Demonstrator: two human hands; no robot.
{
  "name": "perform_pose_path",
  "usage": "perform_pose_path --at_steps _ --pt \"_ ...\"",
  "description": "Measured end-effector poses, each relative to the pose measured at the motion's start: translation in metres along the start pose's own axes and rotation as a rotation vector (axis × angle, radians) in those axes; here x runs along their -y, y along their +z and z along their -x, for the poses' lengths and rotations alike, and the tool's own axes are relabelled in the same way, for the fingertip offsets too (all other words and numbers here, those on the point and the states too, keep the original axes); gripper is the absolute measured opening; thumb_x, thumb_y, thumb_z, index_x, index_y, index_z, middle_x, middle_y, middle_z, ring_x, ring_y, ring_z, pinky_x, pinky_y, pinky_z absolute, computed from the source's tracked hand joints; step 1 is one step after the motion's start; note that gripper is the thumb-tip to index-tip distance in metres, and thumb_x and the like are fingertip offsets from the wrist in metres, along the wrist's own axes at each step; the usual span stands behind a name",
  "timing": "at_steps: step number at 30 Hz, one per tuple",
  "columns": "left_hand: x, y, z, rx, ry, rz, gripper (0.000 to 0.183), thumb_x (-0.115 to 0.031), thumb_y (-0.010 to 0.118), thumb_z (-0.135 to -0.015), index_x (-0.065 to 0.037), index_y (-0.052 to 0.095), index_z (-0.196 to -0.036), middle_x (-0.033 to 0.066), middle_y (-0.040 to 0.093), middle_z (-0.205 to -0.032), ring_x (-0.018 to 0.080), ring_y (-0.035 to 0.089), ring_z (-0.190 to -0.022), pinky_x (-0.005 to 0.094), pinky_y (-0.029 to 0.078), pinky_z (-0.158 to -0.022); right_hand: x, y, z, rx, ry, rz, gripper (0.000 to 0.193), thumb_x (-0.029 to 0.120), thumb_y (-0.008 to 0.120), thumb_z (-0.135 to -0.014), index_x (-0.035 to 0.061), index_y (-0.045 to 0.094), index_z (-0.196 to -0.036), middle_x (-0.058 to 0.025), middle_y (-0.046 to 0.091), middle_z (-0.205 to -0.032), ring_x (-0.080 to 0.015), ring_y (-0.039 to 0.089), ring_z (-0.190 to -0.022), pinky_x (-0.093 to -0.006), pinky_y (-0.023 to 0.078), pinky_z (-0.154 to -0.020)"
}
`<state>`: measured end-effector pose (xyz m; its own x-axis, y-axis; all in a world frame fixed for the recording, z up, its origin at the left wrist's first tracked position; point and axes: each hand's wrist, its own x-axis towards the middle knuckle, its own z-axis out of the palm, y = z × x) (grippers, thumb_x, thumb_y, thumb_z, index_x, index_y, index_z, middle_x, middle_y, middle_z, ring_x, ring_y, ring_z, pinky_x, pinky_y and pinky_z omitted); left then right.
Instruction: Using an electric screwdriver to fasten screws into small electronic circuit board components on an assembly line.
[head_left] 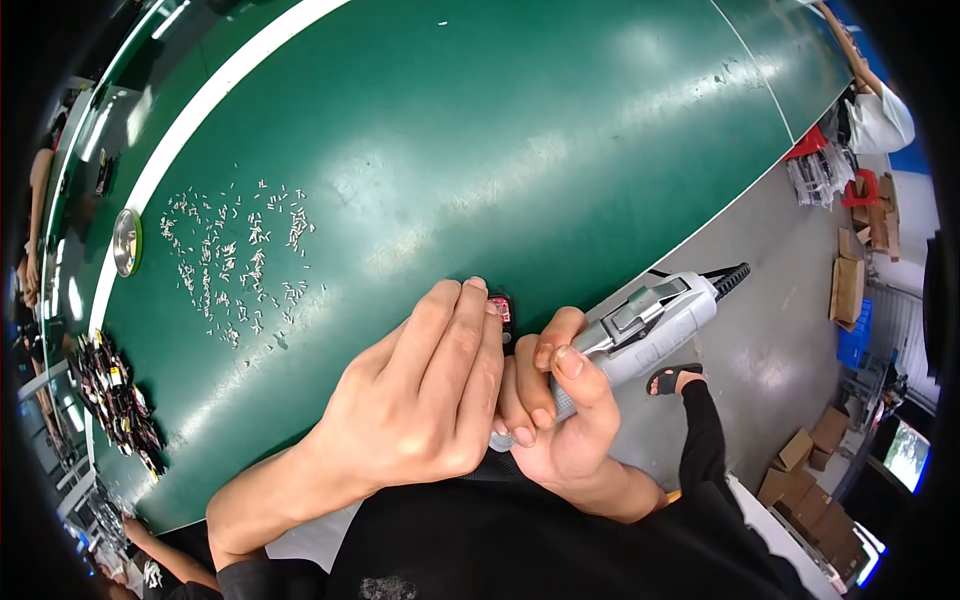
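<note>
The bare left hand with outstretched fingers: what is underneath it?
Past the bare left hand, part of a small black object with a red inset shows. The hand covers the rest; anything beneath its palm cannot be seen.

No text, labels or numbers can be read.

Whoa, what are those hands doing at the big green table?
A person is working at a green table. The right hand holds a grey handheld tool, and the left hand partly covers a small black-and-red piece; its grip is hidden. Lots of tiny silvery bits lie scattered farther left, near a round green-rimmed dish and a pile of dark parts.
</note>
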<state>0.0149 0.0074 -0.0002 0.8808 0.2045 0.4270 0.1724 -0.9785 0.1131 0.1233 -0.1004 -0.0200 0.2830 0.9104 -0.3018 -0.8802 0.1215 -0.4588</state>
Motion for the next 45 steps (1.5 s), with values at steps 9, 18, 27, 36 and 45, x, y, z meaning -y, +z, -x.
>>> perform_pose_path --at_steps 9,18,27,36,45 --pt "-0.009 0.003 0.01 0.023 -0.05 -0.021 0.034 -0.005 0.061 -0.058 0.015 0.063 -0.084 0.0269 0.063 -0.093 0.0339 0.063 -0.088 0.0347 0.056 -0.073 0.02 -0.008 -0.004 0.17 0.065 0.015 0.011 0.016 0.048 -0.093 0.0065 0.043 -0.09 -0.0026 0.039 -0.054 -0.0129 0.04 -0.041 -0.0292 0.038 -0.046" --pt "-0.018 0.0 0.015 0.109 -0.084 -0.012 0.04 0.003 0.065 -0.061 0.018 0.061 -0.099 0.0306 0.06 -0.108 0.039 0.062 -0.098 0.0392 0.056 -0.079 0.093 0.021 -0.059 0.555 -0.254 0.327 0.031 0.04 0.047 -0.098 0.0086 0.047 -0.095 0.0015 0.042 -0.056 -0.0097 0.043 -0.045 -0.0262 0.04 -0.051" --pt "-0.017 0.005 0.018 0.061 -0.111 -0.023 0.032 0.004 0.066 -0.065 0.016 0.064 -0.094 0.028 0.063 -0.104 0.0359 0.064 -0.097 0.0357 0.056 -0.079 0.078 0.02 -0.077 0.54 -0.256 0.387 0.037 0.045 0.041 -0.099 0.0086 0.05 -0.095 0.003 0.039 -0.054 -0.0088 0.04 -0.044 -0.0256 0.04 -0.05" --pt "-0.023 0.005 0.019 0.048 -0.137 -0.007 0.027 0.003 0.067 -0.068 0.015 0.065 -0.093 0.0252 0.065 -0.102 0.0337 0.065 -0.095 0.034 0.057 -0.078 0.082 0.023 -0.076 0.579 -0.207 0.487 0.034 0.043 0.041 -0.1 0.01 0.048 -0.093 0.0028 0.038 -0.052 -0.0094 0.04 -0.043 -0.0259 0.04 -0.05" --pt "-0.003 0.004 0.015 0.033 -0.089 -0.033 0.031 -0.003 0.064 -0.065 0.015 0.065 -0.09 0.0273 0.064 -0.102 0.0359 0.063 -0.097 0.0362 0.056 -0.082 0.085 0.045 -0.088 0.66 -0.174 0.72 0.031 0.041 0.046 -0.098 0.0114 0.042 -0.09 0.0029 0.041 -0.053 -0.0086 0.043 -0.044 -0.0239 0.043 -0.051"
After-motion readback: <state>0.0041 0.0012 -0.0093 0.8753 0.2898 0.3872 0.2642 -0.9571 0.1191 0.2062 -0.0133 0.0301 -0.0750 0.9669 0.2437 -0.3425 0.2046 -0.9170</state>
